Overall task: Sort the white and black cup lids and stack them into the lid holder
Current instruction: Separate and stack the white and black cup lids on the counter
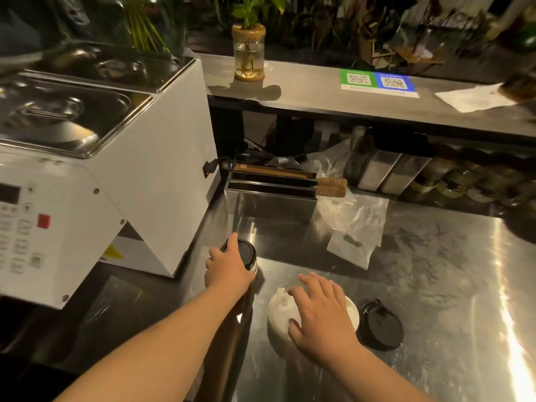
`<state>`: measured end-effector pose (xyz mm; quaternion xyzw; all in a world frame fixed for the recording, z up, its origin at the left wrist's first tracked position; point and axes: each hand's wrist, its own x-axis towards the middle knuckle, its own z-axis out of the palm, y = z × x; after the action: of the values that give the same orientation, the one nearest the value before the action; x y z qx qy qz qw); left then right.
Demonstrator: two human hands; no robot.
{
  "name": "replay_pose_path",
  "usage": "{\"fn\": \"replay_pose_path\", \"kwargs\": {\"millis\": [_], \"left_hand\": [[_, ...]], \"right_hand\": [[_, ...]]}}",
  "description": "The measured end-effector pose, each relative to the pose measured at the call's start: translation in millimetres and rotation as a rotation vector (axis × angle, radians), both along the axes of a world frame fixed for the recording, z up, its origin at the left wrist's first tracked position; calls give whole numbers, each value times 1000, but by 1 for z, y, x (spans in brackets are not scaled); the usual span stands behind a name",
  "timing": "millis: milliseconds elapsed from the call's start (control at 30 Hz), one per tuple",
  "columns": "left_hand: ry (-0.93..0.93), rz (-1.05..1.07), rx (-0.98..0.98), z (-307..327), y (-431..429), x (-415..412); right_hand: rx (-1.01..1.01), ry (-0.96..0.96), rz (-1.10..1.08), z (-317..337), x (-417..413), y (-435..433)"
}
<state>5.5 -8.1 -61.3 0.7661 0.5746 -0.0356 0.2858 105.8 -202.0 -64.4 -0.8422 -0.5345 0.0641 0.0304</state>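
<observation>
A tall column of black lids (248, 252) stands in the lid holder on the steel counter, with a thin white band just under the top lid. My left hand (227, 268) grips the top of that column, fingers curled round its left side. A stack of white lids (280, 311) sits nearer to me. My right hand (320, 310) lies on top of it with fingers spread and the thumb against its front. One black lid (380, 324) lies flat on the counter just right of the white stack.
A white machine (150, 181) with a red button fills the left side, close to the black column. Behind stand a steel box (269, 204) with wooden-handled tools and crumpled clear plastic bags (355, 224). A raised shelf (319, 91) carries a jar with a plant.
</observation>
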Motion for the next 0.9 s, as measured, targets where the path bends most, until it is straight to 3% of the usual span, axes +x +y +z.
{"fn": "replay_pose_path", "kwargs": {"millis": [167,300,367,500,600,700,800,900], "left_hand": [[-69,-27,93,6,7,-2],[-192,-63,146,27,9,6],[-297,-129,121,41,4,12],[-422,-378,106,73,-11,24],[-458,-525,101,94,-19,30],[-649,-484,-147,108,-19,29],[-898,-231,-515,122,-13,23],[-998,-173,-815,133,-11,16]], "right_hand": [[45,51,-19,13,0,5],[152,232,-93,26,1,18],[244,464,-196,42,5,31],[485,1101,-501,76,20,57],[607,1336,-619,95,32,65],[722,1448,-621,114,38,61],[794,1584,-539,129,40,51],[805,1714,-395,131,37,44]]}}
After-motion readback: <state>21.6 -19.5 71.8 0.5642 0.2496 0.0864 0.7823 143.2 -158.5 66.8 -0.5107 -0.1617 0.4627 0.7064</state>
